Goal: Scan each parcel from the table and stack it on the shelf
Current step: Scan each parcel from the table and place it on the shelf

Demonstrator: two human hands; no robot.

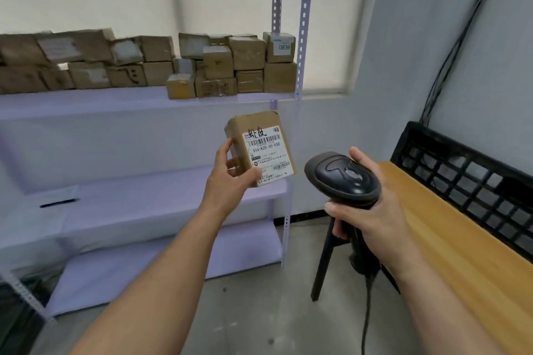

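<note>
My left hand point(230, 178) grips a small brown cardboard parcel point(259, 135) from its lower left, holding it in the air in front of the shelf point(138, 101). Its white barcode label faces me. To the right of it, my right hand point(372, 210) holds a black handheld scanner point(343, 177) by the handle, its head just right of and below the parcel. On the middle shelf board stand several brown parcels point(219, 66), stacked in two layers.
A wooden table point(450, 239) runs along the right wall, with a black plastic crate point(473, 181) on it. The scanner's cable point(366, 317) hangs to the floor. A pen point(59, 202) and paper lie on a lower shelf board. Cables run down the right wall.
</note>
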